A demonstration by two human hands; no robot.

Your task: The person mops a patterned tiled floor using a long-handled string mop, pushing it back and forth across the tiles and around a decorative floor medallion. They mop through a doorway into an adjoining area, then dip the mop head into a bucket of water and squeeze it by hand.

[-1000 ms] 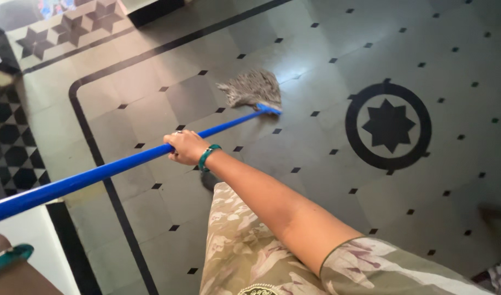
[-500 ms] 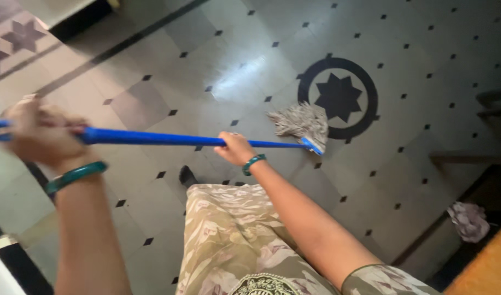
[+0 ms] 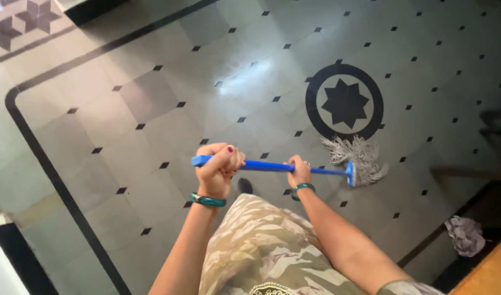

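Mop head drawn nearer, left hand and right hand gripping blue handle

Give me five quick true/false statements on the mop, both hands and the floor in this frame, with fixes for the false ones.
1. Both hands grip the blue mop handle. True: the left hand is near its end, the right hand further down.
2. The mop head covers the middle of the star medallion. False: it lies just below the medallion's ring.
3. Each wrist wears a green bangle. True: one on the left wrist, one on the right wrist.
4. The floor is plain, with no pattern. False: it has pale tiles with small black diamonds and a black border line.
5. A crumpled cloth lies under the mop head. False: it lies apart, at the lower right.
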